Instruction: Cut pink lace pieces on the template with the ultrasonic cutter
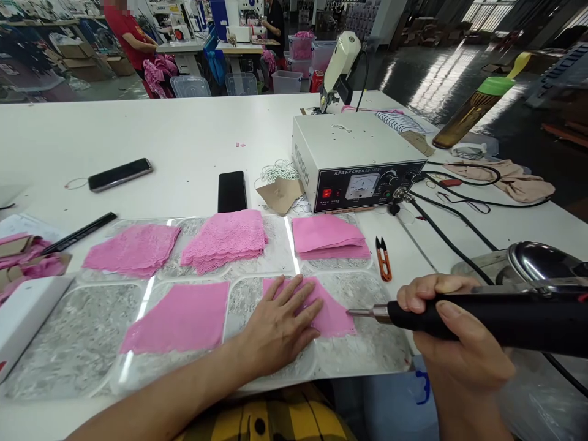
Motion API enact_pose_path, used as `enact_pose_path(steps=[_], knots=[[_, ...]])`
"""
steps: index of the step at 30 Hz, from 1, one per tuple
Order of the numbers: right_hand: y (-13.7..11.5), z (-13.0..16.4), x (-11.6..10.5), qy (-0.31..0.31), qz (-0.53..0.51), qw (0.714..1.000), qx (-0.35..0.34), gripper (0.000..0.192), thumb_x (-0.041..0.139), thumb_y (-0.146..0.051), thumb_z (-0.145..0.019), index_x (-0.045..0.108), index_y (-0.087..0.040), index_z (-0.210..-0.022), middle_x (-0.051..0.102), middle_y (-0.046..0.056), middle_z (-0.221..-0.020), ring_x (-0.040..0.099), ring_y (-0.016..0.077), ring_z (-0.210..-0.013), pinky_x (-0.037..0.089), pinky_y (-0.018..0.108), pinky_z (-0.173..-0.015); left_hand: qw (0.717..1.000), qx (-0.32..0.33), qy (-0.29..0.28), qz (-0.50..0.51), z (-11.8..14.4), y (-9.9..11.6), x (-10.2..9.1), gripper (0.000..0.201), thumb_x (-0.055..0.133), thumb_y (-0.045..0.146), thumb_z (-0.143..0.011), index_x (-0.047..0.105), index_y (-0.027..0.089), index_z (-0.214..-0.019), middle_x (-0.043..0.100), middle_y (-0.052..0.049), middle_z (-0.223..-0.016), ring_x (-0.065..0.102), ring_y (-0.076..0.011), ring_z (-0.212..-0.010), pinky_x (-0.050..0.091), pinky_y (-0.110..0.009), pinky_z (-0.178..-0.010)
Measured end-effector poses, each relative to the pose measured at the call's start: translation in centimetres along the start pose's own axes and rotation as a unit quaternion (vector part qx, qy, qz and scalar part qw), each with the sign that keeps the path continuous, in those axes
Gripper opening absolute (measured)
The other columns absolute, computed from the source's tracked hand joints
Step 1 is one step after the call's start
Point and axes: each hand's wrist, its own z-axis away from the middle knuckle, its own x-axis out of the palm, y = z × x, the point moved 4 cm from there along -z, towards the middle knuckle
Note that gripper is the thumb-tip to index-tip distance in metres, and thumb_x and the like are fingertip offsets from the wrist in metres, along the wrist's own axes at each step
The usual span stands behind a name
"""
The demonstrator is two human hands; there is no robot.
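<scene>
While my left hand (280, 324) lies flat with fingers spread on the pink fabric piece (328, 309) on the marbled mat (367, 349), my right hand (452, 331) is wrapped tight around the black handheld tool (487, 318), its metal tip (362, 313) just beside the cloth's right edge. The risk I see is that tip straying toward my own fingertips — they sit close to it — or the thin cloth creeping under my palm so the tip lands off the edge. The cable (441, 236) from the white control box (358, 162) could also tug my aim. Counting: five lots of pink fabric on the mat — two lace stacks, one plain stack, two flat pieces. Two phones, one orange snips (383, 257), one bottle (473, 110).
</scene>
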Motion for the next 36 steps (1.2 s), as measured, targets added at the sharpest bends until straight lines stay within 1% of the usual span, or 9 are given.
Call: enact_pose_path(steps=[6, 10, 13, 16, 20, 24, 31, 36], knots=[[-0.2, 0.2, -1.3, 0.032, 0.01, 0.999, -0.002, 0.012, 0.065, -0.024, -0.066, 0.058, -0.023, -0.076, 0.05, -0.001, -0.069, 0.047, 0.0115, -0.054, 0.046, 0.03, -0.051, 1.0, -0.001, -0.005, 0.003, 0.0, 0.0, 0.1, 0.041, 0.047, 0.041, -0.098, 0.055, 0.019, -0.131, 0.05, -0.012, -0.143, 0.044, -0.0343, -0.134, 0.039, -0.055, -0.107], [-0.4, 0.3, -1.7, 0.05, 0.017, 0.999, -0.003, 0.011, 0.064, -0.026, -0.066, 0.058, -0.023, -0.075, 0.049, -0.002, -0.068, 0.046, 0.0119, -0.054, 0.046, 0.03, -0.051, 1.0, 0.008, 0.004, 0.007, -0.2, 0.1, -0.6, 0.04, 0.045, 0.039, -0.098, 0.055, 0.018, -0.131, 0.049, -0.013, -0.144, 0.043, -0.0326, -0.136, 0.038, -0.054, -0.109], [-0.5, 0.4, -1.7, 0.049, 0.002, 0.999, -0.001, 0.012, 0.064, -0.025, -0.065, 0.058, -0.023, -0.076, 0.05, -0.002, -0.067, 0.046, 0.0115, -0.053, 0.045, 0.03, -0.049, 0.999, 0.037, 0.013, 0.018, -0.2, 0.9, -1.3, 0.036, 0.043, 0.035, -0.1, 0.057, 0.016, -0.128, 0.051, -0.012, -0.142, 0.043, -0.0301, -0.136, 0.036, -0.051, -0.112], [-0.4, 0.4, -1.7, 0.052, -0.021, 0.998, -0.001, 0.012, 0.064, -0.023, -0.064, 0.058, -0.023, -0.075, 0.05, -0.002, -0.066, 0.046, 0.011, -0.052, 0.044, 0.029, -0.048, 0.996, 0.079, 0.008, 0.036, -0.2, 2.0, -1.4, 0.035, 0.043, 0.03, -0.1, 0.057, 0.014, -0.128, 0.055, -0.01, -0.139, 0.043, -0.028, -0.136, 0.035, -0.049, -0.113], [-0.2, 0.4, -1.4, 0.041, -0.029, 0.999, -0.008, 0.013, 0.065, -0.023, -0.064, 0.059, -0.022, -0.076, 0.052, -0.002, -0.067, 0.047, 0.0107, -0.052, 0.044, 0.028, -0.049, 0.992, 0.116, 0.005, 0.053, -0.2, 3.3, -0.7, 0.036, 0.044, 0.033, -0.1, 0.056, 0.016, -0.129, 0.058, -0.006, -0.137, 0.047, -0.0254, -0.133, 0.033, -0.045, -0.114], [0.0, 0.5, -1.2, 0.032, -0.026, 0.999, -0.018, 0.013, 0.065, -0.024, -0.067, 0.059, -0.022, -0.078, 0.052, -0.002, -0.068, 0.047, 0.0111, -0.054, 0.045, 0.029, -0.05, 0.989, 0.136, -0.016, 0.052, -0.5, 4.0, -0.3, 0.038, 0.041, 0.037, -0.101, 0.056, 0.017, -0.129, 0.054, -0.005, -0.141, 0.047, -0.0239, -0.132, 0.033, -0.043, -0.114], [-0.1, 0.7, -1.1, 0.027, -0.026, 0.999, -0.019, 0.011, 0.063, -0.022, -0.068, 0.06, -0.022, -0.079, 0.053, -0.001, -0.069, 0.048, 0.0113, -0.055, 0.046, 0.029, -0.051, 0.988, 0.146, -0.032, 0.045, -0.8, 4.4, 0.0, 0.04, 0.044, 0.041, -0.099, 0.055, 0.017, -0.129, 0.052, -0.005, -0.142, 0.046, -0.0245, -0.132, 0.033, -0.042, -0.113], [0.2, 0.7, -1.3, -0.001, -0.029, 0.999, -0.015, 0.009, 0.062, -0.018, -0.069, 0.057, -0.021, -0.076, 0.052, -0.002, -0.069, 0.049, 0.0107, -0.056, 0.048, 0.028, -0.053, 0.987, 0.147, -0.028, 0.05, -0.7, 4.5, 0.2, 0.041, 0.04, 0.042, -0.101, 0.055, 0.017, -0.129, 0.053, -0.007, -0.142, 0.046, -0.0252, -0.132, 0.03, -0.043, -0.114]])
